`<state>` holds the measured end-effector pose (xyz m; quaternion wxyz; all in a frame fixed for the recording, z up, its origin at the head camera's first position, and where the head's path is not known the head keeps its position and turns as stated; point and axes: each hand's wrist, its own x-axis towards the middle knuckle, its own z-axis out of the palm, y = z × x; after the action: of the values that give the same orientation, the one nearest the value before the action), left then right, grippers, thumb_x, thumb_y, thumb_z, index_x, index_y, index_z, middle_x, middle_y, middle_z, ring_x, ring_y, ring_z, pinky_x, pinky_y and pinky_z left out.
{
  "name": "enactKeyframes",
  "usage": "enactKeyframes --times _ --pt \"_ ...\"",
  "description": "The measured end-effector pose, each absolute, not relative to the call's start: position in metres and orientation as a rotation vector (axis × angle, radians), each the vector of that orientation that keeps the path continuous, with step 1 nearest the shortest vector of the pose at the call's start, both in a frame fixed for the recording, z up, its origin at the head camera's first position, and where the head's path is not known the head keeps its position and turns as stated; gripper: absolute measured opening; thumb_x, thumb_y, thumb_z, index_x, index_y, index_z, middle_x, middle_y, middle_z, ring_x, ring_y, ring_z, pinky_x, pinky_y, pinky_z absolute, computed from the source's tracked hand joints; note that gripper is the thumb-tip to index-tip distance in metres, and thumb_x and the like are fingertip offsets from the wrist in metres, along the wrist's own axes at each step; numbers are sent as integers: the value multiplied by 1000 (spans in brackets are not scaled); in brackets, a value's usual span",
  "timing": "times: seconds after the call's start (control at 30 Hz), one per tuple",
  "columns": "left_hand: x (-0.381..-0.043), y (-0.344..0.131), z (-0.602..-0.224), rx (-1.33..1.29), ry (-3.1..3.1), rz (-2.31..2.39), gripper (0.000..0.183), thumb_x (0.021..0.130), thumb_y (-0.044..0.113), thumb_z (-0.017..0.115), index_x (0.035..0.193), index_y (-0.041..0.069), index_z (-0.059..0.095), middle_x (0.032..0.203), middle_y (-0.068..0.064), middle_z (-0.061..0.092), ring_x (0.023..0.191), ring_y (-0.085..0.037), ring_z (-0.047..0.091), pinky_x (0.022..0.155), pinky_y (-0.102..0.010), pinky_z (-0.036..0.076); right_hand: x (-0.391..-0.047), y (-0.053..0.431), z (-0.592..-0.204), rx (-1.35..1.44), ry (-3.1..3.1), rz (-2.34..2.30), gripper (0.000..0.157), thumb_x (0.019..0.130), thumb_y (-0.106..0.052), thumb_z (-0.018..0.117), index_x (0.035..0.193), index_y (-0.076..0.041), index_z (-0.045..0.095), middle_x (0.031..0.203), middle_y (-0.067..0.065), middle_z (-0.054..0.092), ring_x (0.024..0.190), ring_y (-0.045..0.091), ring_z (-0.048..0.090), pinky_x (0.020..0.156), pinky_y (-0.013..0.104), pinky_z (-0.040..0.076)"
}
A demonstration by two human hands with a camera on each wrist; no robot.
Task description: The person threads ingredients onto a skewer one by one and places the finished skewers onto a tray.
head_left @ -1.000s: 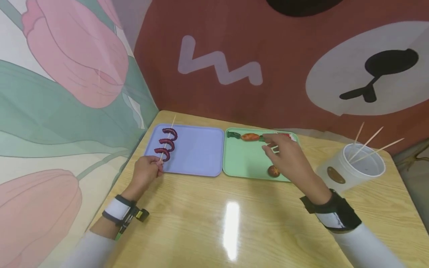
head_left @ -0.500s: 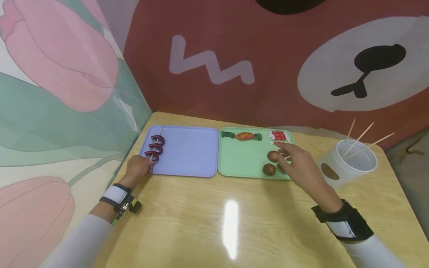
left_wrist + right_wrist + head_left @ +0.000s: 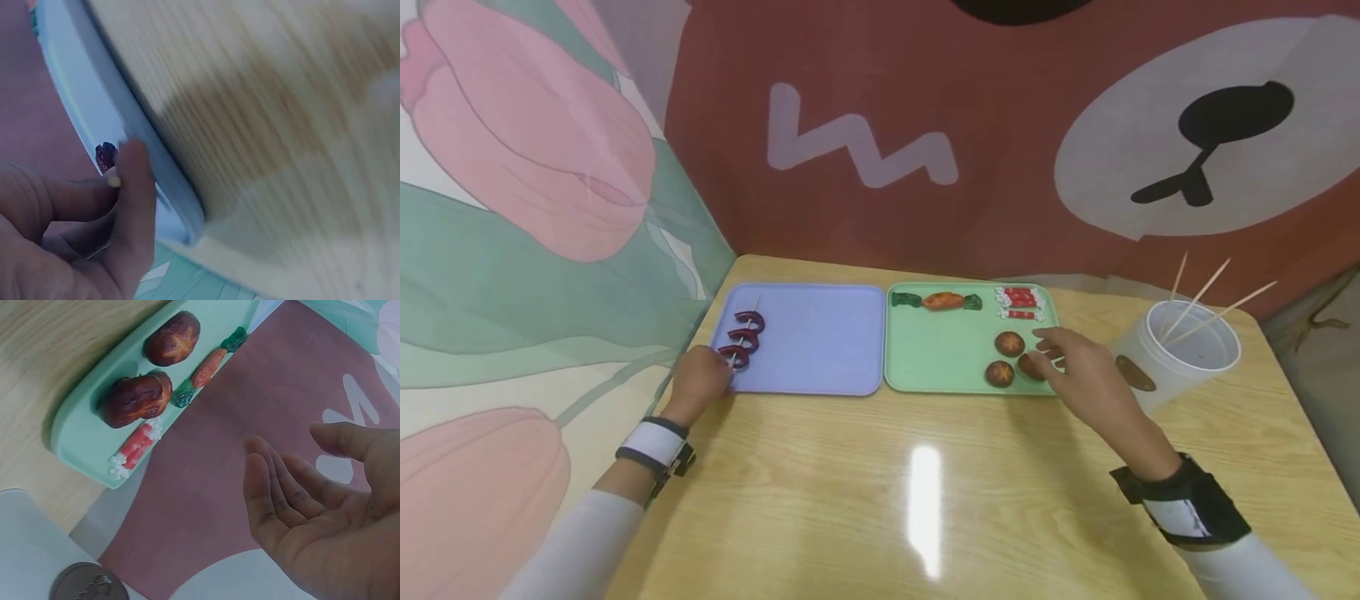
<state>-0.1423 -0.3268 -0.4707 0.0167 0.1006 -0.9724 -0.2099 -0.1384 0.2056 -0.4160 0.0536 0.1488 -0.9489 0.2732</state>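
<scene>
My left hand [image 3: 697,383] pinches the end of a thin wooden skewer [image 3: 757,300] between thumb and finger. Threaded along the skewer are three dark red curved pieces [image 3: 743,339], lying over the left side of the lavender tray [image 3: 820,337]. The left wrist view shows the pale skewer tip [image 3: 114,182] poking out between the fingertips. Fingers loosely bent and apart from the thumb, my right hand [image 3: 1086,371] hovers by the right edge of the green tray [image 3: 936,354]. It partly hides one of three round brown cross-scored pieces [image 3: 1009,343]. The right wrist view shows nothing in its grasp.
On the green tray also lie an orange piece with green ends [image 3: 942,301] and several red-and-white pieces [image 3: 1019,297]. A white bucket [image 3: 1183,354] with three bare skewers [image 3: 1202,292] stands at the right. Painted walls [image 3: 865,217] border the wooden table [image 3: 820,492].
My left hand has moved left and slightly down with the loaded skewer. My right hand has drawn back rightward across the green tray, uncovering the red-and-white pieces and the brown ones.
</scene>
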Motion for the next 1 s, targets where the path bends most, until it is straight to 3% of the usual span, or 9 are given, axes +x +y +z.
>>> enactKeyframes --times 0.13,0.3,0.6,0.8,0.9,1.0 --pt "-143 -323 -468 228 -2988 -463 26 71 0 53 49 10 42 48 -5 44 44 -22 42 36 -32 28 -133 211 -418 413 -2884 847 36 95 -18 57 125 1 60 102 20 70 86 33 67 71 49 55" --pt "-138 -325 -467 214 -2989 -318 26 70 -1 53 48 9 44 52 -10 49 47 -27 46 36 -39 34 -132 211 -423 404 -2887 871 37 95 -21 58 125 0 60 103 19 69 86 33 67 70 47 56" --pt "-135 -328 -473 125 -3007 -313 22 73 -2 55 51 3 51 55 -16 55 48 -30 51 39 -43 38 -134 226 -406 331 -2766 798 29 94 -12 58 117 4 63 99 20 69 85 33 67 68 49 55" --pt "-124 -326 -465 51 -2861 -312 22 78 0 61 57 -3 55 56 -21 55 49 -37 53 42 -51 42 -153 258 -377 100 -2502 687 24 90 -8 63 107 8 66 96 26 67 80 38 66 66 52 51" --pt "-118 -311 -451 -1 -2757 -356 19 83 1 63 65 -6 62 60 -23 59 53 -41 56 45 -54 43 -165 279 -364 -38 -2473 646 29 90 -9 65 110 11 63 94 30 62 84 43 60 75 57 45" --pt "-112 -283 -432 -44 -2761 -556 16 88 7 65 81 -6 69 66 -19 64 55 -34 60 46 -46 45 -176 295 -358 -124 -2519 608 37 89 -9 66 115 15 59 92 33 57 87 45 52 81 61 38"
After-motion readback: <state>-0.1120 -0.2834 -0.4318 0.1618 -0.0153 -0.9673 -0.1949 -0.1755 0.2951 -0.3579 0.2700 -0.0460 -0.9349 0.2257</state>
